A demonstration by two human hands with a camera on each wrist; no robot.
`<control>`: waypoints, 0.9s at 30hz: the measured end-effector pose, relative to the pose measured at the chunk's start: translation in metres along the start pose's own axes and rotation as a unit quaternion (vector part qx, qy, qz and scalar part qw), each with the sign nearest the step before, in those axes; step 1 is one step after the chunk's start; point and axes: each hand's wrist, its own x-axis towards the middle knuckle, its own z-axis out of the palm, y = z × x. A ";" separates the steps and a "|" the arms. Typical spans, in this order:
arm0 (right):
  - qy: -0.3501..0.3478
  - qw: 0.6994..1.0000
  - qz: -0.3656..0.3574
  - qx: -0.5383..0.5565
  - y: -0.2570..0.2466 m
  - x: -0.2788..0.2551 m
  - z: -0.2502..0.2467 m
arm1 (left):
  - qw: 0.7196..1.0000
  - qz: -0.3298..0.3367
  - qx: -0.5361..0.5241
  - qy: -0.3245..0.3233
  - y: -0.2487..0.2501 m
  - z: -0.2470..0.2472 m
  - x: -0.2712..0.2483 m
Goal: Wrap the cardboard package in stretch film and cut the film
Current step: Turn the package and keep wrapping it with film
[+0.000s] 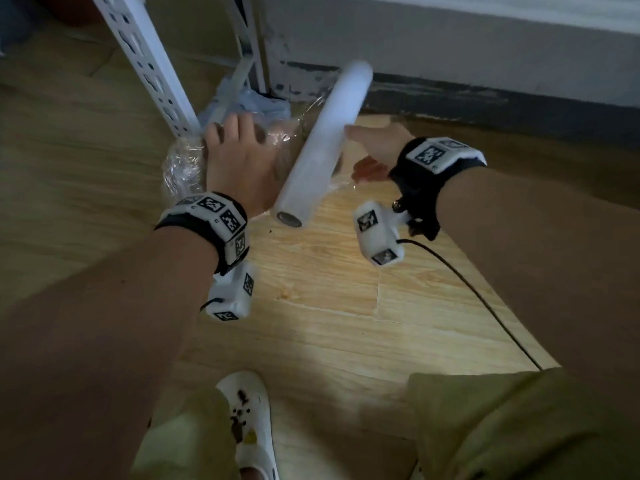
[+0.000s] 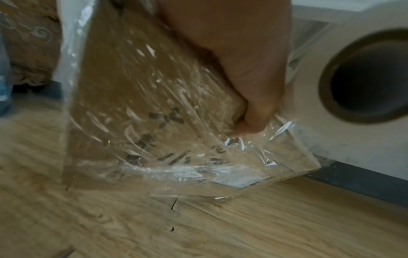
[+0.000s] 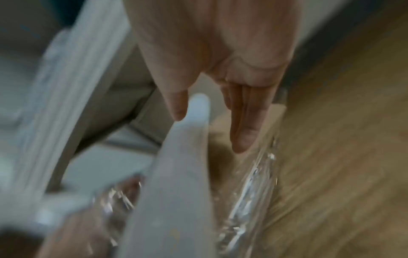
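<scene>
The flat brown cardboard package (image 2: 123, 97) with dark printing on it has clear shiny stretch film (image 2: 176, 167) pulled over it, and it stands tipped up with its low edge on the light wooden floor (image 1: 329, 306). In the head view it sits at about 11 o'clock from the middle, close to the slotted white metal shelf post (image 1: 145, 60). The left hand (image 1: 239, 168) lies on top of the package with its fingers spread over the far side. In the left wrist view the thumb curls down and presses into the filmed face of the package, so this hand grips it. The long white roll of stretch film (image 1: 322, 147) lies slanted between the two hands, from 6 o'clock up to 1 o'clock. Its brown cardboard core (image 2: 366, 76) shows as a dark round hole at the near end. A sheet of film runs from the roll to the package. The right hand (image 1: 374, 150) is at 3 o'clock from the roll. In the right wrist view its fingers (image 3: 245, 125) are straight and held close together, pointing down just beside the roll, and the thumb is beside the roll's other side. That view is blurry, so I cannot tell if they touch the roll. A white clog shoe (image 1: 249, 420) with small charms is at 6 o'clock in the head view.
</scene>
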 end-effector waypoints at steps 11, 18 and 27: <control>-0.032 0.994 0.067 0.076 0.011 0.010 -0.005 | 0.997 0.009 0.024 -0.074 0.029 0.010 -0.005; -0.033 0.992 0.081 0.086 0.023 0.022 -0.006 | 0.983 -0.073 -0.050 -0.158 0.045 0.025 -0.003; -0.023 0.996 0.063 0.065 0.043 0.030 -0.018 | 0.992 -0.052 0.023 -0.113 0.016 0.028 -0.004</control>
